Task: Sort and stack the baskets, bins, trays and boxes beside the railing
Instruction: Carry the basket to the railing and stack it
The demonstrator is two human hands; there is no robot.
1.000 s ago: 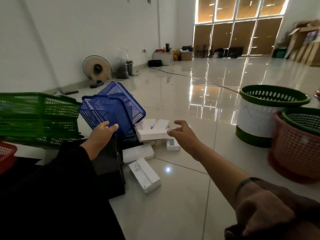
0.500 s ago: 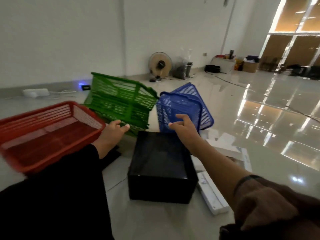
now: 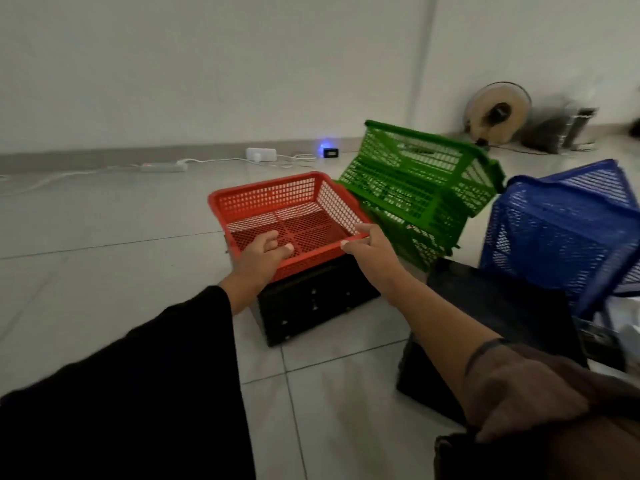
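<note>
The left hand curls over the near rim of the red basket, fingers inside; the right hand pinches its near right corner. The basket sits atop a black crate on the floor. Judged light, stiff, perforated plastic; rims give the surest hold. Green baskets lean just beside.

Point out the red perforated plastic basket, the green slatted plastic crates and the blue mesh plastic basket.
Red perforated plastic basket (image 3: 277, 197): head view, on its far wall.
Green slatted plastic crates (image 3: 415, 181): head view, on the tilted upper crate's side.
Blue mesh plastic basket (image 3: 561, 237): head view, on its near mesh wall.
</note>
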